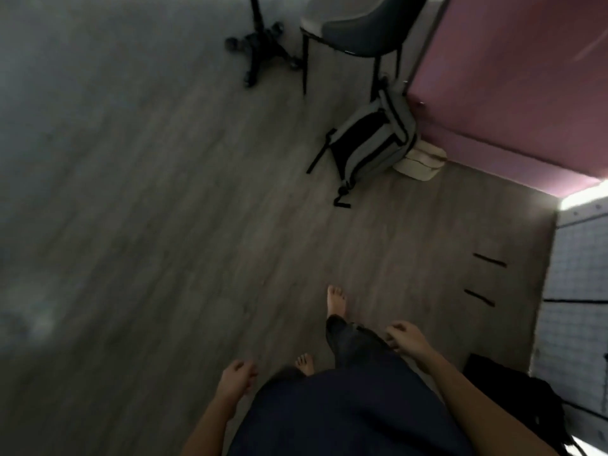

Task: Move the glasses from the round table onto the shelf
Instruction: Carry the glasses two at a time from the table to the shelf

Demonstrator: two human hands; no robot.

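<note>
I am looking down at a wooden floor while walking barefoot. My left hand (237, 376) hangs at my side at the bottom centre, fingers loosely curled, holding nothing. My right hand (406, 335) hangs by my right leg, fingers also loosely curled and empty. No glasses, round table or shelf appear in this view. The picture is blurred by motion.
A grey backpack (371, 143) lies on the floor ahead, beside a white bag (419, 162). A dark chair (358, 31) and a wheeled stand base (260, 47) stand at the top. A pink panel (513, 80) fills the upper right. A white gridded surface (579, 291) and a black bag (513, 386) lie at right.
</note>
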